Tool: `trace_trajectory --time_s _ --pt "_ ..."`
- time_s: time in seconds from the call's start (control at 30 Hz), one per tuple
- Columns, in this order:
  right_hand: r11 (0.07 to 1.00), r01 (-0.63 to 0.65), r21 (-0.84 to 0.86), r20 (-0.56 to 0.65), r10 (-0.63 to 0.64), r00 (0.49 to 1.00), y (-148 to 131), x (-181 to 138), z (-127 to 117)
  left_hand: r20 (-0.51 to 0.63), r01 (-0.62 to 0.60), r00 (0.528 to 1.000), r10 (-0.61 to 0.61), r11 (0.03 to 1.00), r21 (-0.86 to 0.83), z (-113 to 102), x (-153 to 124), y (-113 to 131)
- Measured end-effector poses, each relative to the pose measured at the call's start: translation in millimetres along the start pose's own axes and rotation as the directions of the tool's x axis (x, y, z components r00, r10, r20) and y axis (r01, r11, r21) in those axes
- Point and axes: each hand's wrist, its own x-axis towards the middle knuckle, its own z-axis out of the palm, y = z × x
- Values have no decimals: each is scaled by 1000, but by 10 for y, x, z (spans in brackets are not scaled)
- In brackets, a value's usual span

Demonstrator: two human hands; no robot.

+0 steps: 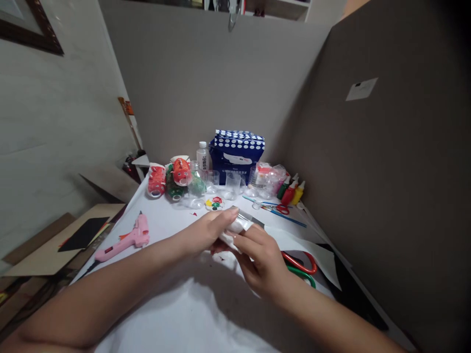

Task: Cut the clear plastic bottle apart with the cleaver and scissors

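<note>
**Print in sight, none of it legible**

You had dark characters running down the white-capped plastic bottle (pixel 202 158), too small to read with certainty. White characters crossed the lower front of the blue polka-dot bag (pixel 237 156), too blurred for you to make out. The white label (pixel 362 89) on the gray panel (pixel 386 162) showed you only a dark mark.

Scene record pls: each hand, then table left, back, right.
left hand: gripping white tissue-like wad
right hand: gripping the same wad
table left: pink glue gun
table back: blue polka-dot package, white-capped bottle, clear plastic cups
table right: red-handled scissors; green, red and yellow squeeze bottles
</note>
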Motion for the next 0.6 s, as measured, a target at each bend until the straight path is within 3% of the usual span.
trace_trajectory --time_s 0.17,0.37,0.47,0.6 --pt "975 -167 150 -1 169 986 -134 -50 13 38 -41 999 39 997 66 9 -16 28" --pt "874 -363 322 16 378 926 -260 -57 -16 29 -123 992 120 985 122 56 -33 47" --pt "741 -451 497 51 494 868 -264 -39 -26 -35 -144 987 154 970 196 50 -31 10" --pt "446 -556 701 237 591 771 -247 -9 -86 -65 -145 983 172 942 304 28 -32 -21"
